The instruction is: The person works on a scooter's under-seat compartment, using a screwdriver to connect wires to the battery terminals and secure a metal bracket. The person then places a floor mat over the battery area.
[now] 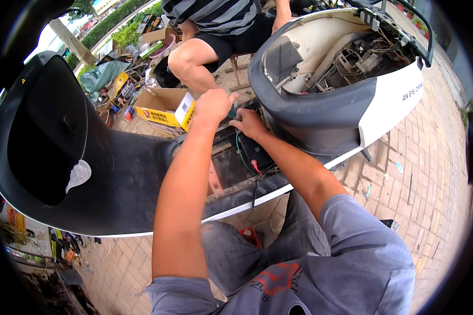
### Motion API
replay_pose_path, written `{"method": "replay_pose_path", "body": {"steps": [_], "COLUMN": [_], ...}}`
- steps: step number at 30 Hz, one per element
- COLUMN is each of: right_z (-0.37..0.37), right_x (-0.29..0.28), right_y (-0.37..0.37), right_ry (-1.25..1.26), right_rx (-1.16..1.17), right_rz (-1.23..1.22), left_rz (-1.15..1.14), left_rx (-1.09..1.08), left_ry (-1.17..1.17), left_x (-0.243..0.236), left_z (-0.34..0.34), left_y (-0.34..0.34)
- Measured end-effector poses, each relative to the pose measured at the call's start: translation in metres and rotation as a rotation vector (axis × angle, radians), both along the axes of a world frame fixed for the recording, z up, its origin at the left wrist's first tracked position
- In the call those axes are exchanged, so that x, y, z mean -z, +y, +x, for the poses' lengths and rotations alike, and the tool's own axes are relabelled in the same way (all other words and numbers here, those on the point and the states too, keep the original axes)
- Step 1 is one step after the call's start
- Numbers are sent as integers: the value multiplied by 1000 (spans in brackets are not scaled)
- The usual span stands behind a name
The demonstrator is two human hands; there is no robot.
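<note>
An electric scooter (pixel 134 157) lies across the view, its floor compartment (pixel 220 170) uncovered. My left hand (pixel 214 107) is closed above the far side of the compartment; what it grips, if anything, is hidden. Just right of it, my right hand (pixel 249 124) has its fingers bent close together over the black battery (pixel 252 149). A small teal piece shows between the two hands, too little to name. On the battery a red-capped terminal lead (pixel 255 167) and a green wire (pixel 240 149) are visible. An orange-pink strip (pixel 214 181) stands in the compartment's left part.
The scooter's open seat bay (pixel 357 63) shows wiring at the right. Beyond the scooter stands an open yellow cardboard box (pixel 163 107), beside a seated person's bare knee (pixel 192 58). Boxes and clutter (pixel 118 86) cover the far left. Brick paving (pixel 394 173) carries scattered bits.
</note>
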State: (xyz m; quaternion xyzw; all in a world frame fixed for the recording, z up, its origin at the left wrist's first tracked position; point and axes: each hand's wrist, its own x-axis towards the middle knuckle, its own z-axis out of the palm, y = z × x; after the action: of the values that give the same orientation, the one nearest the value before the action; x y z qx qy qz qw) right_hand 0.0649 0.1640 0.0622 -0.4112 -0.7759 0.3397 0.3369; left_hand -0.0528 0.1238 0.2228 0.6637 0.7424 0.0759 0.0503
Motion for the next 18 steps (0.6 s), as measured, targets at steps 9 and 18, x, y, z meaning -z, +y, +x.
{"method": "replay_pose_path", "body": {"steps": [9, 18], "right_z": [-1, -3], "right_x": [1, -63], "right_y": [1, -14], "right_ry": [-99, 552], "right_rx": [-7, -144], "right_rz": [-30, 121], "left_rz": [126, 75], "left_rx": [79, 227], "left_ry": [-75, -588], "left_x": [5, 23], "left_z": [-2, -22], "left_y": [-3, -9]}}
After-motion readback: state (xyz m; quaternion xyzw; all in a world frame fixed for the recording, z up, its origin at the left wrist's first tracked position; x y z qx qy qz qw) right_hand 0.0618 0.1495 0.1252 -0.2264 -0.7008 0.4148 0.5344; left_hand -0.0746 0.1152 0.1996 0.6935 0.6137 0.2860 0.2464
